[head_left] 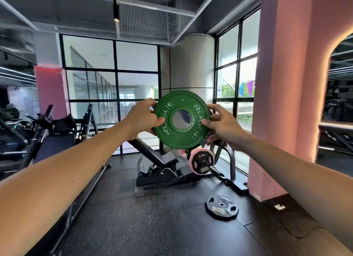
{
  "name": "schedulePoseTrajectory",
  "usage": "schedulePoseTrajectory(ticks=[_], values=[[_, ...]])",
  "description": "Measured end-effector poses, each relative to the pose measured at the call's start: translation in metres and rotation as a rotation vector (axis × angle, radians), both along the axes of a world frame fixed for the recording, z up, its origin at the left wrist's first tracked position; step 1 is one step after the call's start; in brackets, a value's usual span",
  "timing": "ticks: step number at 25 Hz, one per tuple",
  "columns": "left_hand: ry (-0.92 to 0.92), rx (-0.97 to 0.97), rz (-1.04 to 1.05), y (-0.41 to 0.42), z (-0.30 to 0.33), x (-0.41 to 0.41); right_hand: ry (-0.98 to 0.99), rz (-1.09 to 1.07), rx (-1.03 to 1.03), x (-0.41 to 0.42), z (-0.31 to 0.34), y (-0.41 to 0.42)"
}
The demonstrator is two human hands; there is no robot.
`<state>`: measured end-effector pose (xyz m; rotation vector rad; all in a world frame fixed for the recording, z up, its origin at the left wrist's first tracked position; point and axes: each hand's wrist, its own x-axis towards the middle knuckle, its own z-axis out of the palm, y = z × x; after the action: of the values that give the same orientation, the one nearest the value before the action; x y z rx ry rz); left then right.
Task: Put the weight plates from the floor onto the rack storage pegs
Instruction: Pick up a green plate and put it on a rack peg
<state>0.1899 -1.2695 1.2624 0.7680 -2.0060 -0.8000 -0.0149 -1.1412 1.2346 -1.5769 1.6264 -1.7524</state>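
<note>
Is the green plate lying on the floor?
No, both the left hand and right hand hold the green plate upright in the air.

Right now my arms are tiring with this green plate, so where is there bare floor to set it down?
Bare floor lies in front of the bench, left of the black plate lying flat. It is crowded further back, where the pink-rimmed plate hangs on its peg. Both the left hand and right hand grip the green plate.

Gym interior. Adjustable bench [158,158] at 12 o'clock on dark rubber tile flooring [133,227]; black weight plate [222,208] lying flat at 1 o'clock; exercise machines [17,133] at 9 o'clock. Backed by full-height grid-framed windows [110,87] and a pink column [286,95].
</note>
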Motion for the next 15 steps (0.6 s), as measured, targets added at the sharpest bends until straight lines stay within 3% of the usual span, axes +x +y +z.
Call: schedulePoseTrajectory(ticks=[9, 15], values=[[0.012, 0.006, -0.209, -0.253, -0.009, -0.141, -0.032, -0.158, 0.001, -0.119, -0.016, -0.223], [0.002, 0.015, -0.372, -0.374, -0.004, -0.280, -0.052, -0.355, 0.006, -0.221, -0.011, -0.312]])
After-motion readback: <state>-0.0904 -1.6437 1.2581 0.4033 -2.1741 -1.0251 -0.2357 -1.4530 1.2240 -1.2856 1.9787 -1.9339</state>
